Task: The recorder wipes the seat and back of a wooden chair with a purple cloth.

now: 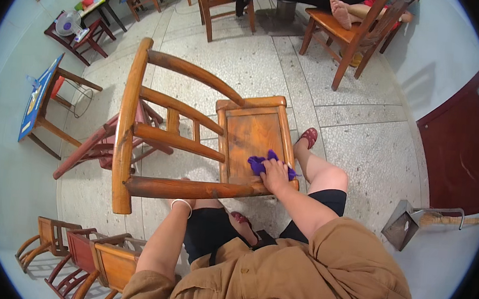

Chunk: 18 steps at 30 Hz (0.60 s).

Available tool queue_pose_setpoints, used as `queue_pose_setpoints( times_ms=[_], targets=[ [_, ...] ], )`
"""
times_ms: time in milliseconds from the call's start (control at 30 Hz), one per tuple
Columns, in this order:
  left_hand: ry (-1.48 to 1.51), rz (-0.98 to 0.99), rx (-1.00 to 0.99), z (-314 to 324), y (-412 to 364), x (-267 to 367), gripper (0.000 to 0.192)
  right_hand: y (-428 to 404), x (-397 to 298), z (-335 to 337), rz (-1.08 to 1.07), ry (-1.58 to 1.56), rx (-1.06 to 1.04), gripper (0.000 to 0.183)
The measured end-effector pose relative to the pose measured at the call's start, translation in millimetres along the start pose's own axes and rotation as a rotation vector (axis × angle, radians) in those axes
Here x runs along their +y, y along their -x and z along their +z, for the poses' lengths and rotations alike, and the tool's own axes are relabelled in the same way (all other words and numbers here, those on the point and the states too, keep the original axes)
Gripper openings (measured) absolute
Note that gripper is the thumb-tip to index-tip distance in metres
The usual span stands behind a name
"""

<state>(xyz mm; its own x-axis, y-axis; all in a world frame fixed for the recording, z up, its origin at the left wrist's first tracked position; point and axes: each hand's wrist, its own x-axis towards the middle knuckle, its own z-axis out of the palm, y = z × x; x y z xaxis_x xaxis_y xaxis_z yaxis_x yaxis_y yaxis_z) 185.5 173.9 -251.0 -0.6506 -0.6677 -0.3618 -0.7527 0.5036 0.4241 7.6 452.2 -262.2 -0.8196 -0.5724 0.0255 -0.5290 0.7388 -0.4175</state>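
A wooden chair (253, 129) stands before me, its seat towards the right and its tall back towards the left. My right hand (275, 175) presses a purple cloth (257, 165) onto the seat near its edge, fingers bent over the fabric. Darker patches show on the seat panel. My left hand (184, 189), with a white bangle at the wrist, is behind the lower side rail of the chair back. Most of that hand is hidden, so its grasp does not show.
A reddish chair (83, 150) stands just beyond the chair back. Several chairs (114, 262) line the lower left. A blue-topped table (41, 96) and a fan (68, 23) on a chair are at left. Another person's bare feet (341, 14) rest on a chair. A metal dustpan (402, 225) is at right.
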Motion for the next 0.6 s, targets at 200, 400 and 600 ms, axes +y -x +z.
queue_pose_setpoints(
  times_ms=[200,400,600],
  targets=[
    [-0.140,-0.160,-0.032,-76.5,44.0,45.4,0.045,15.5,7.2,-10.7,0.100,-0.039,-0.070,0.037],
    [-0.159,-0.185,0.162,-20.7,12.3,-65.9,0.044,-44.5,-19.1,13.9,-0.113,-0.042,-0.057,0.034],
    [-0.103,-0.159,0.189,-68.6,25.9,17.3,0.019,-148.8,-47.6,52.5,0.086,-0.071,0.166,0.032]
  ],
)
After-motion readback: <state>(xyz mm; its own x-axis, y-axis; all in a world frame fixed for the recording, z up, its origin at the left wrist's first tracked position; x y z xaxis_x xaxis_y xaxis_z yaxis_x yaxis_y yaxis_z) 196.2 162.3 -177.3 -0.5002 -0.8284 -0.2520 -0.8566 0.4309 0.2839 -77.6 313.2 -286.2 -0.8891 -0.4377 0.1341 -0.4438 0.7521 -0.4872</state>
